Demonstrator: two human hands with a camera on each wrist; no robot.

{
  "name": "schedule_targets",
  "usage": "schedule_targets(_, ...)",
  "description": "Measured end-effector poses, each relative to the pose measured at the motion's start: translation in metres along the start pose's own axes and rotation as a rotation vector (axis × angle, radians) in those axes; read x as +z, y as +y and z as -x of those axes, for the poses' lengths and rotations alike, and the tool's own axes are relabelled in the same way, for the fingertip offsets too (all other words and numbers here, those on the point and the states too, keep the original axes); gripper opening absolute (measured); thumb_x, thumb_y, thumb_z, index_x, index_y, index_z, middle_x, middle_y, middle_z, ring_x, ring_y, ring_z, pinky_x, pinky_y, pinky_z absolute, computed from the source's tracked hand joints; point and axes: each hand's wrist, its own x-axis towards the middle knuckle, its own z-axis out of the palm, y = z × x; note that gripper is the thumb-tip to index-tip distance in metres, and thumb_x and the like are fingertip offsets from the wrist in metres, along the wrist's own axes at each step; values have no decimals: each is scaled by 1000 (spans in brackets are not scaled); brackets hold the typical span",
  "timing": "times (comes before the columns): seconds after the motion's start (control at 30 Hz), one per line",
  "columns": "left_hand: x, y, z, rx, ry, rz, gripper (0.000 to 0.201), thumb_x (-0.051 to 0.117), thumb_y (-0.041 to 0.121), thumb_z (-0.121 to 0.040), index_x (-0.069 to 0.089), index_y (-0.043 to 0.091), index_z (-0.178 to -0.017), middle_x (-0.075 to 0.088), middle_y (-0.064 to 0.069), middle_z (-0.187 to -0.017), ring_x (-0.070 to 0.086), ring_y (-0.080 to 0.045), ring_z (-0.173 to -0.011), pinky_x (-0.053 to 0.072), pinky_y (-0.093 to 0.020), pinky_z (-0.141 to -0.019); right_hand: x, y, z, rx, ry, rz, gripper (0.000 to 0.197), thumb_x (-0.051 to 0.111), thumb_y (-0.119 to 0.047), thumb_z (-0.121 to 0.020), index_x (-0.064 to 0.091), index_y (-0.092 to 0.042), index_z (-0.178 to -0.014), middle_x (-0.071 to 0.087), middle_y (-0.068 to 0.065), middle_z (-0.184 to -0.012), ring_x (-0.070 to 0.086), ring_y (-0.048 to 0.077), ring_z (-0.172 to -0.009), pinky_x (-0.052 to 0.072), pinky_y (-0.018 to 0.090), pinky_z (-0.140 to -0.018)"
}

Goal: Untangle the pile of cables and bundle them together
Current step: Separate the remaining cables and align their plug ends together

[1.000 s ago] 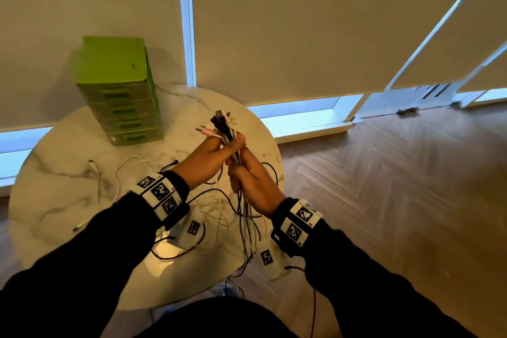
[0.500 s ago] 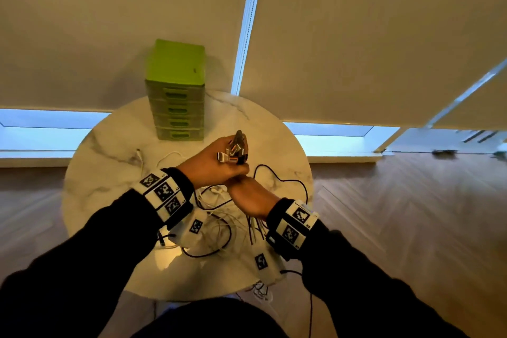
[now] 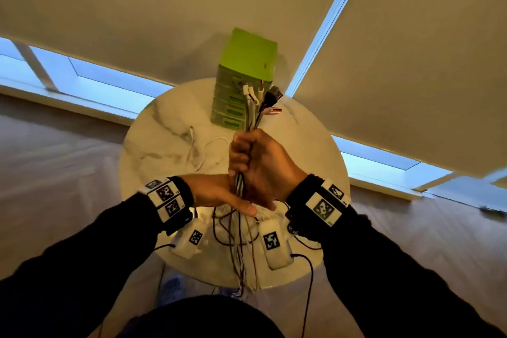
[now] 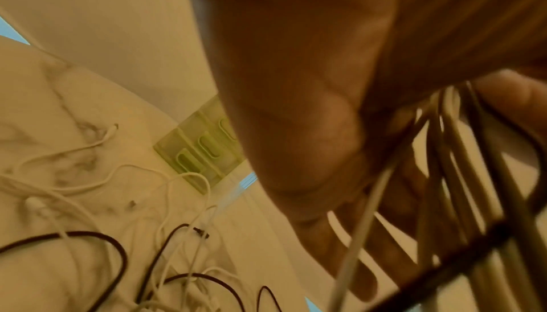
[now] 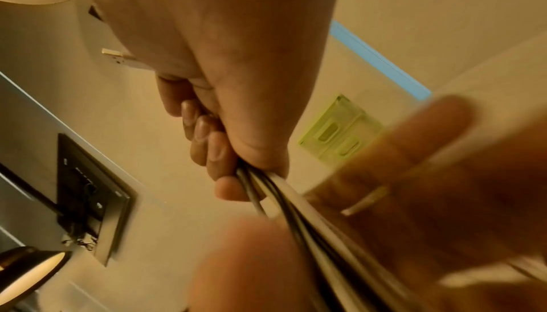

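Several black and white cables form a bundle (image 3: 253, 110) that stands upright over the round marble table (image 3: 164, 123), plug ends fanned out at the top. My right hand (image 3: 255, 162) grips the bundle in a fist just below the plugs; the right wrist view shows its fingers (image 5: 207, 144) curled round the cables (image 5: 281, 190). Directly beneath it, my left hand (image 3: 219, 195) wraps the same strands between thumb and fingers (image 4: 355, 258). The loose lengths (image 3: 241, 255) hang down over the table's near edge.
A green drawer unit (image 3: 247, 63) stands at the table's far edge, behind the plug ends. One white cable (image 3: 197, 151) lies loose on the table left of my hands, with more black and white loops (image 4: 183, 235) nearby. Window blinds are behind, wooden floor around.
The hands have swapped places: the right hand now holds the bundle on top near the plugs, and the left hand has dropped below it. The head view has swung left and tilted.
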Motion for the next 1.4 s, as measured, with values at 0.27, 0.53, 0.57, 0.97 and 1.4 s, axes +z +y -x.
schedule_targets(0.27,-78,2,85,-69,668,-469,10,78,30,-86,70,32,-80,59,-21,-71,57,-20,-61,46,-36,-64,39,-13,-34,-55,-94,95,28,30,-19,-96,33,-17,-69,43,12,-63,62,33,-90,44,40,-88)
schedule_targets(0.53,-67,-73,106,-39,1226,-543,33,55,50,-98,49,21,-84,56,0,-66,55,-23,-61,44,-39,-58,76,-19,-64,-195,-192,-48,29,37,-25,-90,31,-21,-62,22,-1,-54,29,20,-53,40,39,-74)
schedule_targets(0.57,-62,-83,105,-72,1175,-480,33,53,52,-99,51,20,-87,59,-3,-70,56,-22,-65,45,-40,-62,76,-22,-68,-200,-176,-54,30,36,-25,-91,29,-22,-63,19,-2,-54,21,18,-52,35,36,-66)
schedule_targets(0.97,-72,-63,112,77,725,-165,88,41,82,-83,26,28,-151,45,8,-148,42,5,-134,36,-32,-117,35,-2,-108,2,25,325,22,27,-31,-90,25,-24,-70,13,-8,-60,7,10,-52,9,30,-53)
schedule_targets(1.4,-115,3,67,109,764,11,46,31,34,-110,63,25,-78,71,7,-124,62,5,-111,44,-8,-89,28,58,-125,-8,-124,641,8,50,-11,-90,48,-10,-82,53,1,-68,55,14,-62,49,30,-64)
